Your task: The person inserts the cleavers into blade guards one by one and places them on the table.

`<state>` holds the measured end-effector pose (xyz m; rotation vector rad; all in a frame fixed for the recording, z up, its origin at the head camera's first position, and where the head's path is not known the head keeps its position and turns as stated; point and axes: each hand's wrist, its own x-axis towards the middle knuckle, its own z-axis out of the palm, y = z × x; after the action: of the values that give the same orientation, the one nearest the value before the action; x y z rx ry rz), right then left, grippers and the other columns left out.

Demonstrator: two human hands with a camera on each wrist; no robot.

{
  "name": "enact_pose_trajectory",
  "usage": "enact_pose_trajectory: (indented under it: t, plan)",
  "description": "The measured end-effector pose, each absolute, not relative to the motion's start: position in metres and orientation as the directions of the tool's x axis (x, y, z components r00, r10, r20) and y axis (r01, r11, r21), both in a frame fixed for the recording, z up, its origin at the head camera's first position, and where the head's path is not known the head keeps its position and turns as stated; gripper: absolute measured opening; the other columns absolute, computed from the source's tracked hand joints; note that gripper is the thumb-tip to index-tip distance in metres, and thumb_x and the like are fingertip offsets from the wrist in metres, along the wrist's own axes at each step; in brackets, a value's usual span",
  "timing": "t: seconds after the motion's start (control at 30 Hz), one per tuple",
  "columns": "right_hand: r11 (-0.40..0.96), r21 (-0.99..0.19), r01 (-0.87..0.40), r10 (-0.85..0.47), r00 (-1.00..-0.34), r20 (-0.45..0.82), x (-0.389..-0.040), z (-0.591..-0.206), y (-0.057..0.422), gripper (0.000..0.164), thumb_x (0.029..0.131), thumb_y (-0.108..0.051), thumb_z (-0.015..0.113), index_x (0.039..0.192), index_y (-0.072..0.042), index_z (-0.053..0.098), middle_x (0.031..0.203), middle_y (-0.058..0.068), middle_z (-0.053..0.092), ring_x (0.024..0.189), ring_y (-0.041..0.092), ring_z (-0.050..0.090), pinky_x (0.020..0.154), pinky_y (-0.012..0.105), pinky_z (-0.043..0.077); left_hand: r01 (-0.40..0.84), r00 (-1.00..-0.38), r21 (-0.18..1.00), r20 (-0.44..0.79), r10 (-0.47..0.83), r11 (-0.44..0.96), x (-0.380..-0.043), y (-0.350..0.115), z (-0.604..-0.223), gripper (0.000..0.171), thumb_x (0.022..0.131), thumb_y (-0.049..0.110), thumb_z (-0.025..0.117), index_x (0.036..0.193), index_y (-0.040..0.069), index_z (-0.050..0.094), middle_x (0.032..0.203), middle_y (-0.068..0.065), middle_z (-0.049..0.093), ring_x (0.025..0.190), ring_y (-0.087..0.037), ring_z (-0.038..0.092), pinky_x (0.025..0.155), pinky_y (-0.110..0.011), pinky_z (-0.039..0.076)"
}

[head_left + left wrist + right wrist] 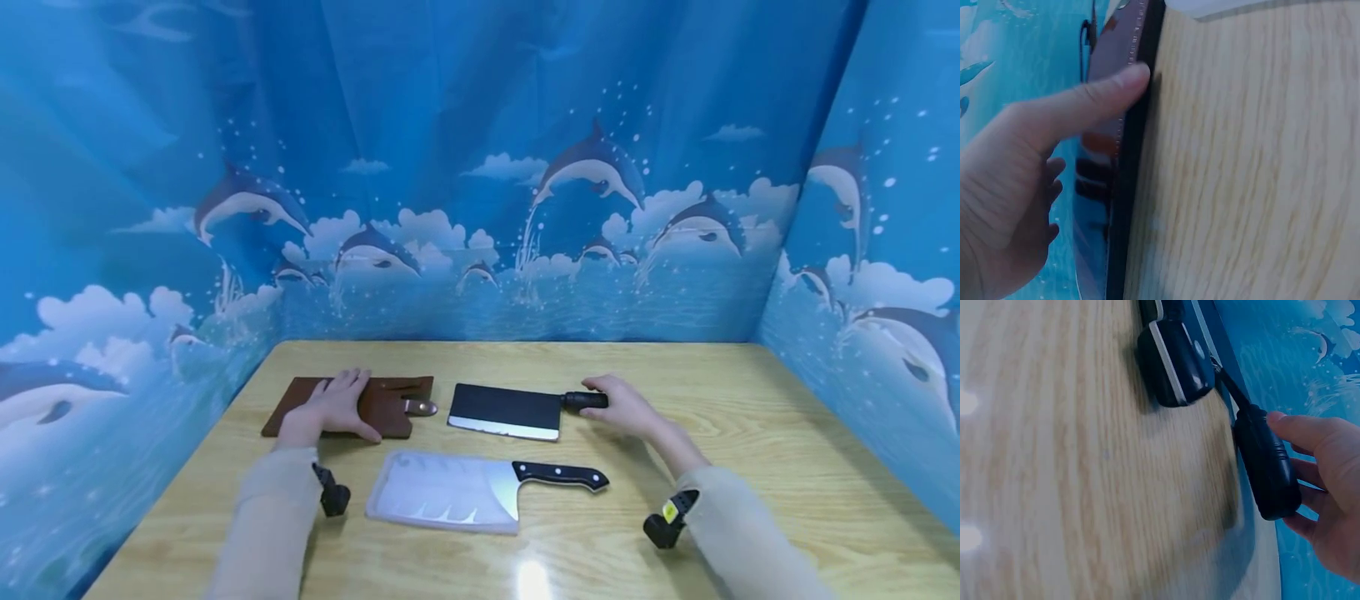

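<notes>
My left hand [333,408] is spread over a brown leather knife sheath [393,417], which lies flat at the back left. In the left wrist view its thumb [1107,103] is at the stitched near edge of the sheath, while the bent fingers stay above the leather. My right hand [622,406] holds the black handle [1266,465] of a dark-bladed cleaver [504,408], thumb on one side and fingers behind. Nearer to me lies a second cleaver with a riveted black handle [558,475], its blade in a translucent white cover [442,492].
A light wood-grain table [600,550] carries all of these. Blue curtains with dolphins [450,167] stand along its back and both sides. A small black camera is strapped to each wrist.
</notes>
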<state>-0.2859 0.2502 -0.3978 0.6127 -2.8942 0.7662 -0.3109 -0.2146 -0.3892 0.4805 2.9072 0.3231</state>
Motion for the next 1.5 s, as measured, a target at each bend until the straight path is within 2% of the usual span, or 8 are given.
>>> enact_pose_trajectory:
  t: [0.23, 0.5, 0.73, 0.83, 1.0, 1.17, 1.5]
  plan:
    - [0.814, -0.434, -0.385, -0.361, -0.922, 0.141, -0.291, -0.405, 0.243, 0.049, 0.082, -0.014, 0.069, 0.123, 0.009, 0.053, 0.12, 0.027, 0.054, 0.112, 0.042, 0.049, 0.096, 0.052, 0.037, 0.274, -0.921, 0.242, -0.212, 0.327, 0.931, -0.311, -0.211, -0.391, 0.118, 0.063, 0.063, 0.073, 0.145, -0.004, 0.02, 0.148, -0.028, 0.016, 0.135, -0.045, 0.012, 0.105, -0.062, 0.006]
    - [0.848, -0.366, -0.384, -0.355, -0.923, 0.145, -0.294, -0.408, 0.24, 0.047, 0.082, -0.014, 0.069, 0.121, 0.008, 0.054, 0.116, 0.025, 0.056, 0.109, 0.041, 0.051, 0.095, 0.051, 0.038, 0.262, -0.925, 0.172, -0.237, 0.298, 0.95, -0.307, -0.204, -0.385, 0.118, 0.061, 0.065, 0.073, 0.143, -0.006, 0.026, 0.141, -0.033, 0.024, 0.129, -0.049, 0.021, 0.103, -0.062, 0.015]
    - [0.887, -0.282, -0.365, -0.343, -0.931, 0.125, -0.294, -0.408, 0.235, 0.048, 0.083, -0.018, 0.069, 0.123, 0.004, 0.055, 0.117, 0.023, 0.057, 0.11, 0.039, 0.052, 0.094, 0.051, 0.039, 0.228, -0.911, 0.155, -0.313, 0.267, 0.961, -0.301, -0.207, -0.384, 0.119, 0.061, 0.062, 0.075, 0.146, 0.0, 0.019, 0.144, -0.034, 0.017, 0.131, -0.051, 0.015, 0.102, -0.064, 0.014]
    - [0.897, -0.262, -0.355, -0.337, -0.935, 0.113, -0.294, -0.408, 0.234, 0.048, 0.083, -0.02, 0.069, 0.123, 0.003, 0.055, 0.117, 0.023, 0.057, 0.11, 0.039, 0.052, 0.093, 0.051, 0.039, 0.233, -0.908, 0.149, -0.322, 0.27, 0.961, -0.299, -0.208, -0.383, 0.119, 0.062, 0.062, 0.075, 0.147, 0.001, 0.019, 0.145, -0.033, 0.019, 0.131, -0.052, 0.015, 0.101, -0.065, 0.014]
    - [0.91, -0.236, -0.341, -0.33, -0.94, 0.083, -0.296, -0.408, 0.233, 0.05, 0.083, -0.024, 0.069, 0.125, 0.0, 0.055, 0.116, 0.021, 0.056, 0.108, 0.037, 0.052, 0.091, 0.052, 0.04, 0.223, -0.914, 0.182, -0.301, 0.27, 0.958, -0.295, -0.209, -0.381, 0.119, 0.06, 0.061, 0.076, 0.145, -0.003, 0.021, 0.139, -0.035, 0.026, 0.126, -0.052, 0.023, 0.1, -0.063, 0.021]
    - [0.913, -0.212, -0.349, -0.339, -0.937, 0.083, -0.296, -0.408, 0.231, 0.048, 0.083, -0.025, 0.069, 0.123, -0.002, 0.056, 0.112, 0.019, 0.057, 0.105, 0.035, 0.053, 0.088, 0.051, 0.042, 0.223, -0.934, 0.22, -0.229, 0.272, 0.95, -0.289, -0.216, -0.387, 0.12, 0.059, 0.063, 0.075, 0.143, -0.006, 0.024, 0.132, -0.037, 0.032, 0.12, -0.053, 0.031, 0.096, -0.061, 0.027]
    - [0.906, -0.149, -0.396, -0.384, -0.918, 0.102, -0.293, -0.408, 0.232, 0.042, 0.087, -0.022, 0.064, 0.123, -0.001, 0.055, 0.109, 0.02, 0.057, 0.1, 0.037, 0.054, 0.084, 0.052, 0.044, 0.228, -0.961, 0.219, -0.109, 0.256, 0.949, -0.278, -0.231, -0.395, 0.122, 0.058, 0.07, 0.07, 0.143, -0.005, 0.025, 0.133, -0.037, 0.033, 0.119, -0.055, 0.031, 0.095, -0.064, 0.027]
